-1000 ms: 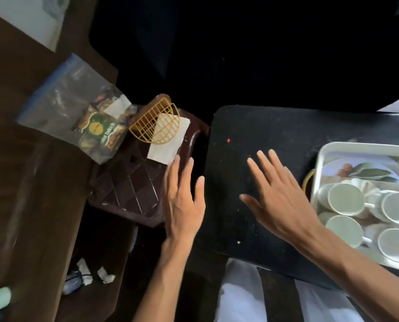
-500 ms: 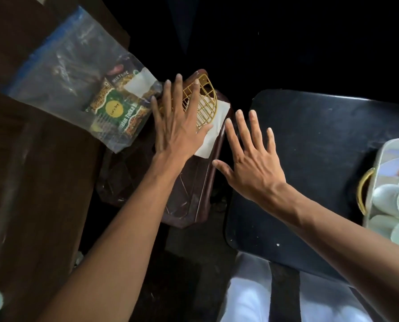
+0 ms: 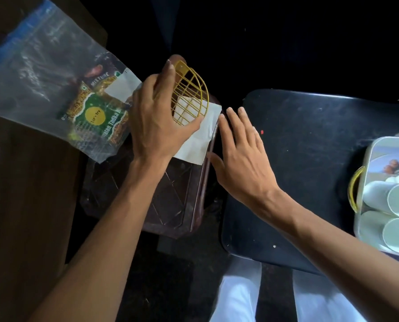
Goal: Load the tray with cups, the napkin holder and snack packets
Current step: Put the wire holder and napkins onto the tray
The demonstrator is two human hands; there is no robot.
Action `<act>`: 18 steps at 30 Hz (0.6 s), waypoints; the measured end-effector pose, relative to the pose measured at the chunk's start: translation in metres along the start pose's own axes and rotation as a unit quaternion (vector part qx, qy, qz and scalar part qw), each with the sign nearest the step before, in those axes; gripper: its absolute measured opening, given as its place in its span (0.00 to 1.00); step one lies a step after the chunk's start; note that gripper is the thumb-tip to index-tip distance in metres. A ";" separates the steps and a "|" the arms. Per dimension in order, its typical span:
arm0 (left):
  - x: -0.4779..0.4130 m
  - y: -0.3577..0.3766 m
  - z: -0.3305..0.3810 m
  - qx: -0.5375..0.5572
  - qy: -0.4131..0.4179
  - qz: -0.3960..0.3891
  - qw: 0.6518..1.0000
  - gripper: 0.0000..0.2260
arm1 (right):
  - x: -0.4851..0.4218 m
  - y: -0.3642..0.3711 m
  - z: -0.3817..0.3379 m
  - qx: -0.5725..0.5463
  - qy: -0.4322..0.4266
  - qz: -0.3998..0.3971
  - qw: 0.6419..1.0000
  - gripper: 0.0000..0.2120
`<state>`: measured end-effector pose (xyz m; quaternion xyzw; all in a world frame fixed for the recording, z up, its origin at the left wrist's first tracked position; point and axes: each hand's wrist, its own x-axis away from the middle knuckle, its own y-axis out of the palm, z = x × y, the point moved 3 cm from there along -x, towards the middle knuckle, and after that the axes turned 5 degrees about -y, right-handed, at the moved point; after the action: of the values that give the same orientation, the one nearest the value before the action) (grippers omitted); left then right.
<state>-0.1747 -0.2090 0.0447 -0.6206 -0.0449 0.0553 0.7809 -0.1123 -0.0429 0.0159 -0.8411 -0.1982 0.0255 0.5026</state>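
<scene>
A yellow wire napkin holder (image 3: 192, 89) with white napkins (image 3: 199, 138) sits on a dark brown plastic stool (image 3: 170, 201). My left hand (image 3: 154, 122) is closed around the holder from its left side. My right hand (image 3: 240, 152) hovers open just right of the napkins, fingers spread, holding nothing. A clear zip bag of snack packets (image 3: 54, 89) lies left of the holder, partly on the stool. The white tray (image 3: 370, 154) with a gold handle stands at the far right on a black table (image 3: 310, 140), with white cups (image 3: 398, 201) lying in it.
A brown wooden surface (image 3: 26, 205) runs along the left side. A dark gap separates the stool from the black table. My white-clothed legs (image 3: 235, 298) show at the bottom edge. The background above is dark.
My left hand went from flat beside the stool to over the napkin holder and has closed around it. My right hand followed leftward to the napkins' edge. The view shifted left.
</scene>
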 end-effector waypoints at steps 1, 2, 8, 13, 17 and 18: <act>0.007 -0.008 0.001 0.037 -0.017 0.016 0.999 0.46 | 0.002 -0.007 -0.001 -0.069 0.012 0.040 0.997 0.31; 0.015 -0.014 0.004 0.077 -0.032 0.027 0.996 0.45 | 0.005 -0.014 -0.001 -0.154 0.036 0.072 0.985 0.29; 0.086 -0.021 0.039 0.394 -0.135 -0.041 0.908 0.39 | 0.036 -0.049 0.018 -0.464 0.149 0.098 0.868 0.19; 0.146 -0.003 0.079 0.538 -0.198 -0.119 0.811 0.37 | 0.083 -0.059 0.037 -0.469 0.104 0.039 0.876 0.20; 0.179 0.007 0.120 0.531 -0.236 -0.153 0.800 0.36 | 0.122 -0.066 0.060 -0.460 0.151 0.056 0.873 0.16; 0.186 0.008 0.134 0.504 -0.242 -0.147 0.816 0.34 | 0.131 -0.069 0.067 -0.458 0.166 0.062 0.871 0.16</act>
<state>-0.0092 -0.0518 0.0673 -0.0922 -0.2896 0.1031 0.9471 -0.0289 0.0892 0.0626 -0.9795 -0.0485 -0.1765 0.0842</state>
